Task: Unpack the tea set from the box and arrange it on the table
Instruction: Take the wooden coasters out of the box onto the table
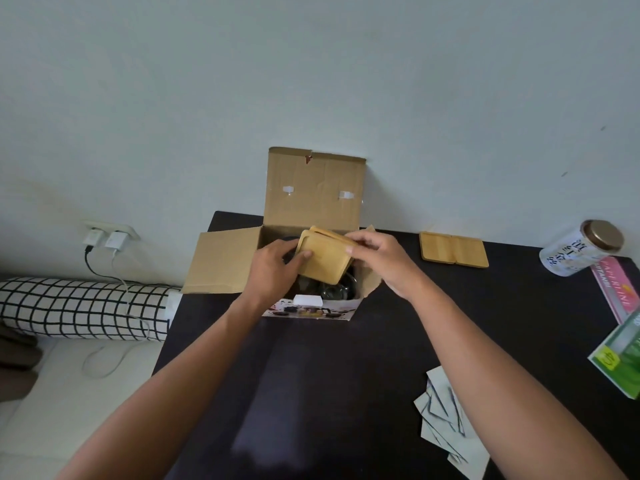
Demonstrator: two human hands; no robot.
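An open cardboard box point(313, 188) stands at the far side of the black table point(329, 375), its lid flap up against the wall. Above the box opening I hold a small stack of square bamboo coasters point(325, 259), tilted. My left hand point(277, 268) grips the stack's left edge and my right hand point(381, 258) pinches its upper right edge. Dark glassware point(332, 291) shows inside the box beneath the coasters, partly hidden. Two more bamboo coasters point(453, 252) lie flat side by side on the table to the right of the box.
A glass jar with a gold lid point(581, 247) lies at the far right. Pink and green packets point(620, 323) sit at the right edge. Folded paper sheets point(446, 420) lie near the front right. Left of the table are a checked bolster point(83, 308) and plugged chargers point(104, 239).
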